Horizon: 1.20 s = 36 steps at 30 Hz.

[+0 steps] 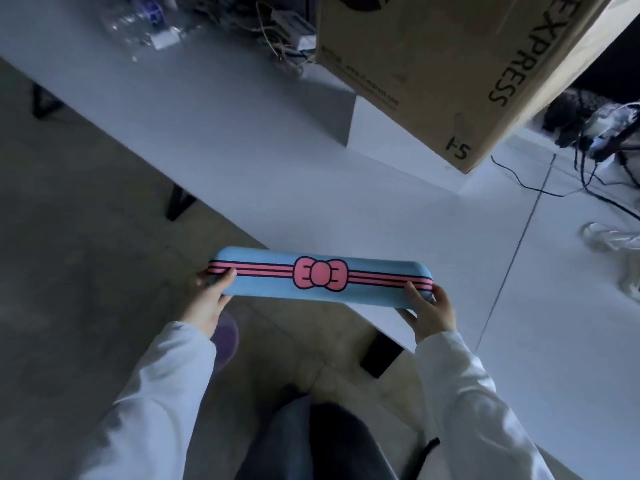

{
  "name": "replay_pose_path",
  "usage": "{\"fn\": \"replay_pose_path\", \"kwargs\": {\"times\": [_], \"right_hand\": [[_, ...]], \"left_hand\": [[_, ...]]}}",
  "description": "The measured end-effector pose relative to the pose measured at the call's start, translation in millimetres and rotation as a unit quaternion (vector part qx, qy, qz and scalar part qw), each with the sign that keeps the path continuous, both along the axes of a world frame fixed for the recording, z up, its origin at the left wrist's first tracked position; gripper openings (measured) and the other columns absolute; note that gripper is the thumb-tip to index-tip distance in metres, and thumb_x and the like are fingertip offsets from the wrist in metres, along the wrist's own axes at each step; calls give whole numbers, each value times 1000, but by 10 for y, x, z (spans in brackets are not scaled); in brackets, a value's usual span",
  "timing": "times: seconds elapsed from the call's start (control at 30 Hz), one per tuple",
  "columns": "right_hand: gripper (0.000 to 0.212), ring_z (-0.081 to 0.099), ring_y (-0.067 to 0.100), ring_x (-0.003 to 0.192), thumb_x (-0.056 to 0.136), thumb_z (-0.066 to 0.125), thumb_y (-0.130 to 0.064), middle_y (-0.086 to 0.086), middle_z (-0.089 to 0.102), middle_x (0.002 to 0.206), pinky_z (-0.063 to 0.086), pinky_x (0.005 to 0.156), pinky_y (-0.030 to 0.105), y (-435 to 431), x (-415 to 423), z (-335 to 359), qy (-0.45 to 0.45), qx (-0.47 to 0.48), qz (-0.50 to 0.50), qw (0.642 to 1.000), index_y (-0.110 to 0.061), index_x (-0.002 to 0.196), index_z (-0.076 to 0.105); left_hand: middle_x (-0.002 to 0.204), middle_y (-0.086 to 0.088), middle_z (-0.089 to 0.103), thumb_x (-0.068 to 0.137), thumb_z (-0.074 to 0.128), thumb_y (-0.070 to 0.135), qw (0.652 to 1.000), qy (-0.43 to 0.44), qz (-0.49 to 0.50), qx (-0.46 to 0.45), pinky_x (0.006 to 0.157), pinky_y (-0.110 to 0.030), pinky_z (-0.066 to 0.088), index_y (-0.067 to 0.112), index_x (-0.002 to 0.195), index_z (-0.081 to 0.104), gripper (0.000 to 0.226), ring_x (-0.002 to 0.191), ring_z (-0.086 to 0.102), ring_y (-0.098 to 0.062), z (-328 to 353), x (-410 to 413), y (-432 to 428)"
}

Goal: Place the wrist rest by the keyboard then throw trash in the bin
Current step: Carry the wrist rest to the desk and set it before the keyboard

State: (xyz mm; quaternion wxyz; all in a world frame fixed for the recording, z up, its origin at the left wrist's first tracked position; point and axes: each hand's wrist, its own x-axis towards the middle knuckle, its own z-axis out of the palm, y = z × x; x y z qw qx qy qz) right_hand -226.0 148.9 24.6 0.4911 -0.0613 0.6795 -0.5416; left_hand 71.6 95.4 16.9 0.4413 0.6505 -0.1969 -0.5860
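A long blue wrist rest with pink stripes and a pink bow in its middle is held level in the air, over the near edge of a white table. My left hand grips its left end, thumb on top. My right hand grips its right end the same way. No keyboard and no bin are in view. A crumpled clear plastic wrapper lies on the table at the far right.
A large cardboard box stands on the table ahead, right of centre. Clear plastic bottles and tangled cords lie at the far left. Black cables trail at the right. Grey floor and black table legs show below left.
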Motion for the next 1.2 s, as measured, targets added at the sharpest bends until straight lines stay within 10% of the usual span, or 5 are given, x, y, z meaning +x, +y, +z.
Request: {"fn": "replay_pose_path", "kwargs": {"times": [0.2, 0.37, 0.63, 0.83, 1.2], "right_hand": [[23, 54, 12, 84, 88, 56, -10, 3, 51, 92, 57, 56, 23, -72, 466, 43, -21, -22, 108, 994, -10, 109, 48], [19, 52, 10, 81, 89, 53, -10, -1, 50, 88, 56, 51, 20, -103, 1088, 164, -32, -38, 198, 979, -10, 107, 45], [18, 54, 11, 81, 88, 56, -12, -1, 52, 87, 57, 54, 22, -93, 2148, 402, -14, -61, 314, 947, -8, 104, 48], [18, 52, 16, 89, 88, 55, -10, -2, 51, 88, 50, 77, 37, 99, 3161, 557, -5, -78, 348, 934, -9, 104, 47], [13, 54, 11, 83, 87, 56, -13, -2, 54, 88, 56, 55, 18, 418, 4797, 664, 13, -98, 428, 899, -22, 80, 54]], "left_hand": [[103, 4, 57, 87, 56, 11, 993, 17, 114, -11, 103, -30, 37, 25, 89, 47, 16, 104, 55, -10, 59, 555, 628], [88, 3, 59, 86, 57, 13, 974, -44, 217, -48, 71, -14, 47, 15, 94, 56, 8, 89, 57, -9, 333, 1033, 1124], [100, -1, 62, 88, 54, 11, 950, -23, 299, -83, 96, -31, 41, 9, 113, 54, 25, 100, 58, -16, 608, 1890, 1784], [97, 2, 64, 87, 56, 12, 932, -8, 341, -123, 80, -22, 45, 14, 100, 61, 15, 93, 60, -9, 689, 2714, 2263], [107, -5, 62, 85, 59, 11, 903, 1, 411, -125, 66, -12, 52, 4, 115, 56, 32, 94, 60, -13, 692, 4189, 2938]]}}
